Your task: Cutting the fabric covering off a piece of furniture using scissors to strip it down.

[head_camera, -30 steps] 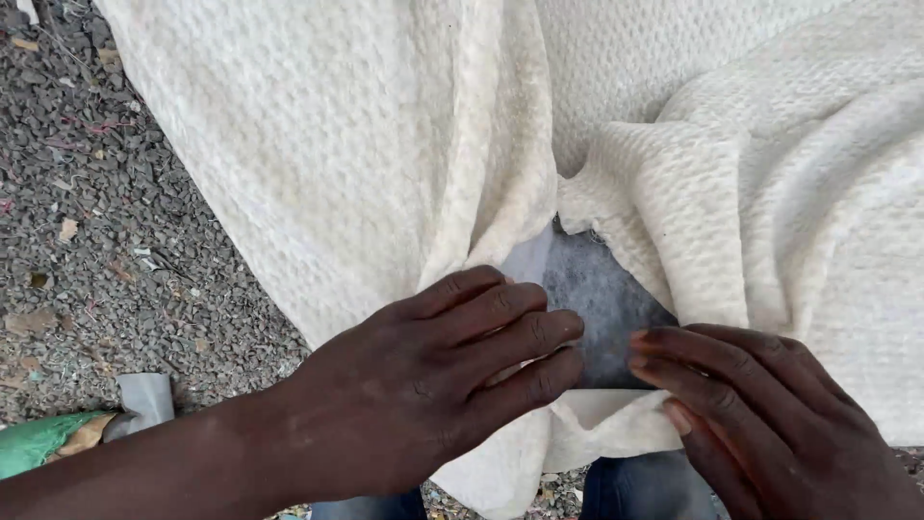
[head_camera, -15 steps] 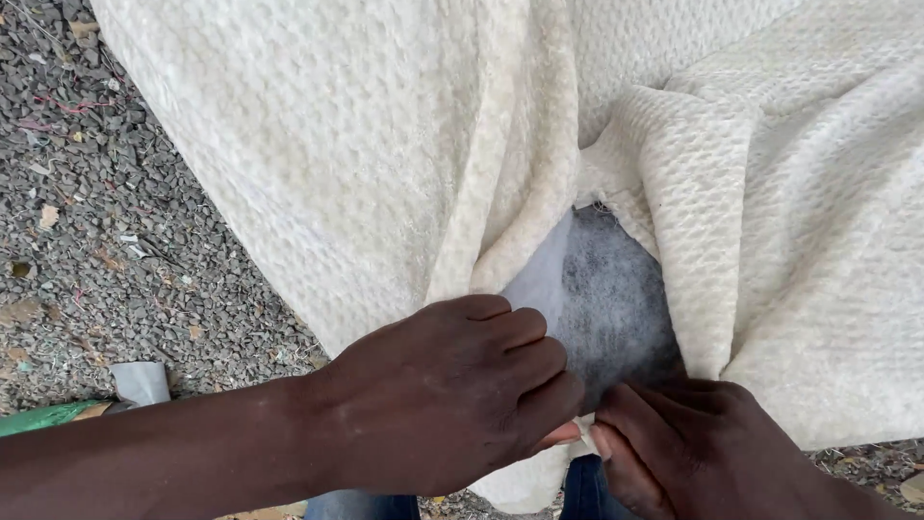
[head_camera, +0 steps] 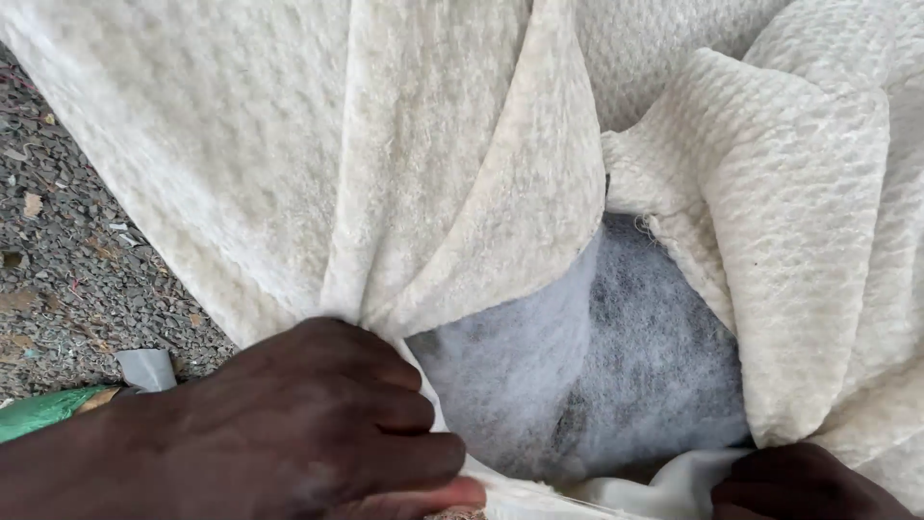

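Hands parting cream cloth over grey padding

Left hand (head_camera: pixel 318 424) pinches the cloth (head_camera: pixel 423 164); right hand (head_camera: pixel 804 481) fingers mostly hidden, grip unclear; padding (head_camera: pixel 616 366) exposed between.

Count, head view: two hands, the left hand (head_camera: pixel 318 424) and the right hand (head_camera: pixel 799 481). One cream textured cloth (head_camera: pixel 289 144), in several folds. One patch of grey-white fibre padding (head_camera: pixel 616 376) in the opening. One green scrap (head_camera: pixel 38 412) and one small grey scrap (head_camera: pixel 146 368) on the gravel ground (head_camera: pixel 58 279).
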